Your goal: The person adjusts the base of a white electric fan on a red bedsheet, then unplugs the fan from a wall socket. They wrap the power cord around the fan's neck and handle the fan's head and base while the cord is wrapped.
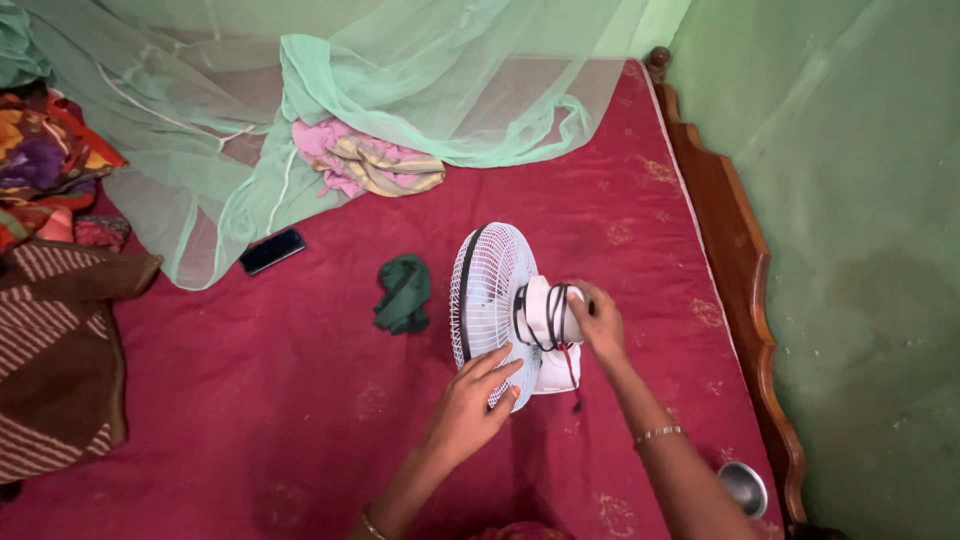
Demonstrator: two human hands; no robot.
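Note:
A small white table fan (497, 300) stands on the red bedsheet (250, 400), its wire grille facing left. A black cord (553, 318) is wound around its white motor housing, with a dark red end hanging down. My left hand (472, 400) rests flat against the lower rim of the grille, fingers spread. My right hand (598, 322) is on the back of the motor housing, fingers closed on the wound cord.
A crumpled dark green cloth (403, 293) lies left of the fan, and a black phone (272, 250) farther left. Green mosquito netting (400, 90) and a pink cloth (365, 162) lie behind. Patterned blankets (55, 330) are at left. A wooden bed frame (745, 280) and a steel bowl (744, 487) are at right.

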